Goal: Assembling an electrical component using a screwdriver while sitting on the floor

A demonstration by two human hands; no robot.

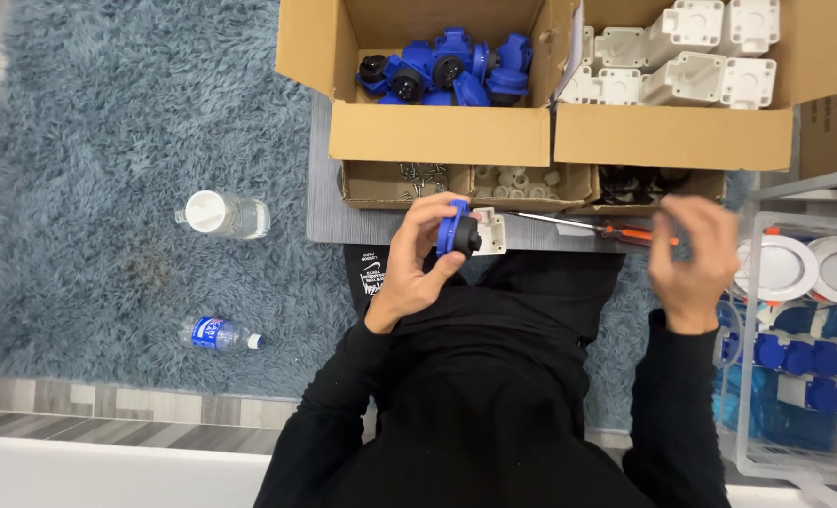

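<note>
The left hand (414, 259) pinches a blue socket (458, 229) joined to a white housing (490, 231), thumb on the near side and fingers wrapped over the far side; the assembly is held at frame centre, just above the grey board (329, 212). The right hand (691, 252) is raised at 3 o'clock of the socket, well apart from it, fingers loosely curled; whether they pinch anything cannot be told. An orange-handled screwdriver (625, 232) lies on the board between the hands, its handle just beside the right fingertips. At 12 o'clock stand two open cartons: the left carton (437, 136) holds blue sockets, the right carton (672, 136) holds white housings. Below them, a low tray (470, 185) carries screws and small white parts. At 9 o'clock, two clear bottles (223, 214) lie on the blue rug (108, 141). At 3 o'clock, a clear bin (795, 339) holds finished blue units.
</note>
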